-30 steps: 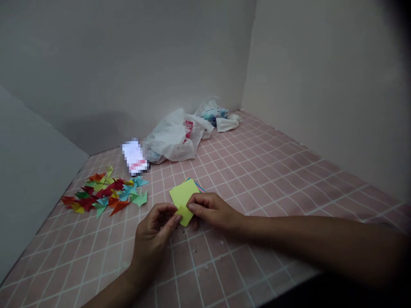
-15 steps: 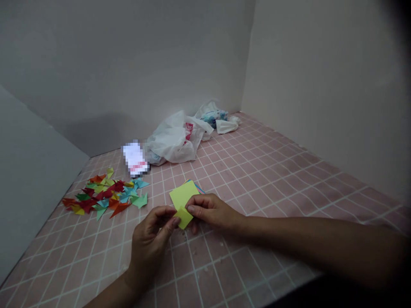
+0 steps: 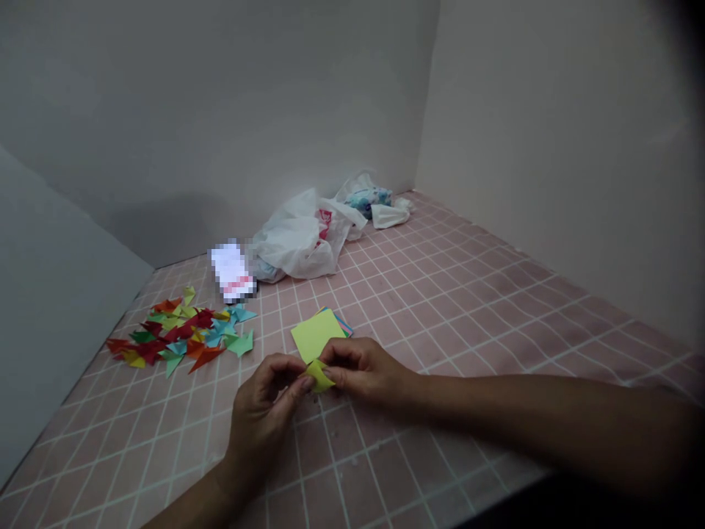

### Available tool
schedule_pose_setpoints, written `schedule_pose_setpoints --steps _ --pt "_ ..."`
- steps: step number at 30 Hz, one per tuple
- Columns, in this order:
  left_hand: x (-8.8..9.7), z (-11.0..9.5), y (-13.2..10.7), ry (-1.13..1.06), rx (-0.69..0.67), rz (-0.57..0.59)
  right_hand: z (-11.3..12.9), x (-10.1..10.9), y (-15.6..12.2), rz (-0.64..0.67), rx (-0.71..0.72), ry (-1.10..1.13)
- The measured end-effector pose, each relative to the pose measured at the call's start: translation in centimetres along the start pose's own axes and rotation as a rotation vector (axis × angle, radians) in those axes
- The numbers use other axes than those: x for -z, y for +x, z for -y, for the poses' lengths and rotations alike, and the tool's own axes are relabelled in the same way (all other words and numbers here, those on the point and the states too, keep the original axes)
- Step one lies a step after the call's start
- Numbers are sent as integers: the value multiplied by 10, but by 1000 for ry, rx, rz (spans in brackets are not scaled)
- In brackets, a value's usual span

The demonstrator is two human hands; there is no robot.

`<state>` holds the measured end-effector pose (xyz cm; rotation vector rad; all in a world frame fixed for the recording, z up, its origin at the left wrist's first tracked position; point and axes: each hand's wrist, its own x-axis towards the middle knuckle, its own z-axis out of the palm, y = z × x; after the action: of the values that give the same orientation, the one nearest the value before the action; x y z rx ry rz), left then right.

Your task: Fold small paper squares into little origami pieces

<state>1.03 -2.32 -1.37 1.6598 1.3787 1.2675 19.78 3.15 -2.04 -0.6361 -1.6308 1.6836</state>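
Note:
Both of my hands pinch a small folded yellow-green paper piece [image 3: 319, 374] just above the pink tiled surface [image 3: 452, 294]. My left hand [image 3: 263, 411] grips its left side with thumb and fingertips. My right hand [image 3: 360, 369] holds the right side, fingers curled over the fold. Just behind the hands lies a stack of square coloured papers [image 3: 318, 332] with a yellow-green sheet on top.
A heap of folded coloured paper pieces [image 3: 179, 334] lies to the left. A white blurred packet [image 3: 232, 270], a crumpled white plastic bag [image 3: 300, 235] and a second bag with blue contents [image 3: 371, 200] sit near the back corner. Grey walls enclose three sides.
The small yellow-green piece has been folded smaller and more pointed between my fingers. My hands have closed in a little toward each other.

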Motion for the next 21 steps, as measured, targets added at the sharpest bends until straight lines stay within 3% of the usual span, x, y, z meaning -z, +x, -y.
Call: schedule_pose_setpoints --steps 5,21 --pt "0 1 1 -29 15 42 0 0 -2 -26 162 -189" --pt "-2 -4 5 30 -39 34 -3 1 0 -74 139 -256"
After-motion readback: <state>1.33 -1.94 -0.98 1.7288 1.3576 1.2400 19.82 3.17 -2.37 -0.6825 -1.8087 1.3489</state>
